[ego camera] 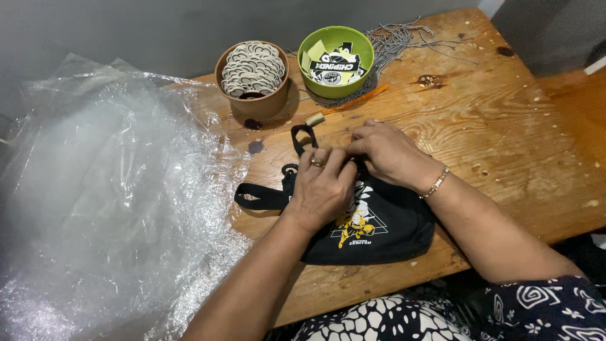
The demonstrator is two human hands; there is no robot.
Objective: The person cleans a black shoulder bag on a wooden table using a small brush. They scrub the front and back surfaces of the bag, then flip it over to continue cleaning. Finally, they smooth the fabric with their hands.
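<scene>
Black pouch point(379, 227) pinned flat on the wooden table point(505, 145) — so its top edge stayed put.
I had my left hand point(322, 189) and right hand point(388, 151) both pinched shut on that top edge, fingertips meeting.

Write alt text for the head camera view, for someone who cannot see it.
Two hands, left hand and right hand, pinch the top edge of a small black bag on a wooden table. Behind stand a brown bowl of round tags and a green bowl of stickers; clear plastic sheets lie left.

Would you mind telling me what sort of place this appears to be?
Probably a small craft or packing bench: a worn wooden table holds a brown bowl of tags, a pile of ball chains and clear plastic bags.
</scene>
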